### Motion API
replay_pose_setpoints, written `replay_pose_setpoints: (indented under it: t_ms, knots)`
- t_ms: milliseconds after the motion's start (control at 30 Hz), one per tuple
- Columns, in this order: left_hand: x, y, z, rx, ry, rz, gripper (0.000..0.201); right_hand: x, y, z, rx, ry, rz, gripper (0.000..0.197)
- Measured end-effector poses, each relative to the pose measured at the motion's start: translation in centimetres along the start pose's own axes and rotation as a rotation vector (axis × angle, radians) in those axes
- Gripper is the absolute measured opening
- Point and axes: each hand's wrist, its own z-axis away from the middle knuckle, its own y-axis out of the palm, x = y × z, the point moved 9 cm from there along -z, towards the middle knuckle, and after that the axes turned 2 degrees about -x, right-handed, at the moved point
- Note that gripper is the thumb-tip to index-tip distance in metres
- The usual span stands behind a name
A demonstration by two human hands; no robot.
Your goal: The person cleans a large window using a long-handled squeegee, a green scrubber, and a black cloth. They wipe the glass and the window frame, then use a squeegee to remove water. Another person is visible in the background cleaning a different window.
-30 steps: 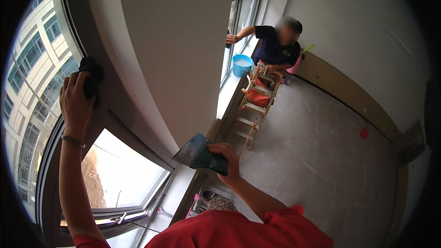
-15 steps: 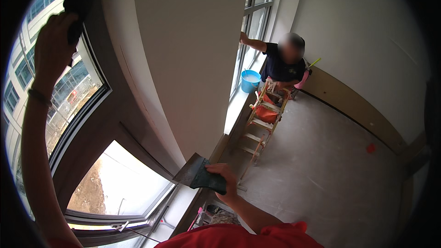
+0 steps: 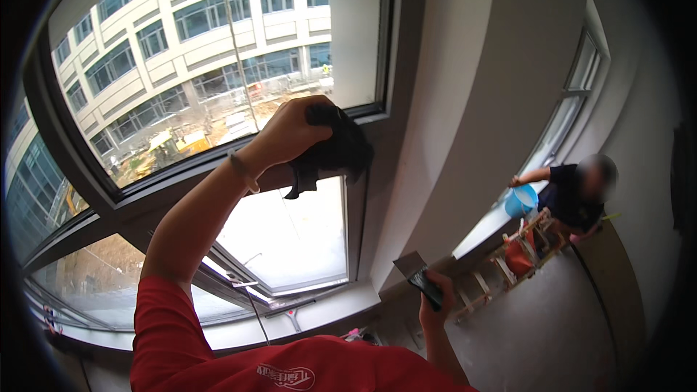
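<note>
While left hand (image 3: pixel 290 131) grips a dark cloth (image 3: pixel 334 151) (fingers hidden), right hand (image 3: pixel 435 303) clasps a scraper (image 3: pixel 421 279).

A single head-worn fisheye view looks up and outward, close to the large dark-framed glass window (image 3: pixel 218 51), its edges bending rimward.

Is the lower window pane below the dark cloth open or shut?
Open. The lower window pane is tilted away from its frame, with a gap along its bottom edge, just below the dark cloth held in the left hand.
</note>
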Motion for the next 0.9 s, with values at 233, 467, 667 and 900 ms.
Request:
replay_pose_setpoints:
  t_ms: [233,467,667,900]
  knots:
    - [-13.8,-18.4,0.6,-0.779,0.73,-0.165,0.034,-1.6,1.3,0.1,0.027,0.132,0.047,0.021]
    - [-23.6,-11.9,-13.4,-0.744,0.815,-1.329,0.04,-2.8,2.0,-0.1,0.045,-0.004,0.085,0.021]
    - [-21.0,-6.0,-15.7,-0.626,0.685,-1.107,0.039,-9.3,0.7,3.4,-0.003,0.29,-0.007,0.025]
    - [-4.5,9.2,-6.9,0.239,0.759,-1.334,0.03,-10.7,1.1,3.7,-0.057,0.507,-0.222,0.024]
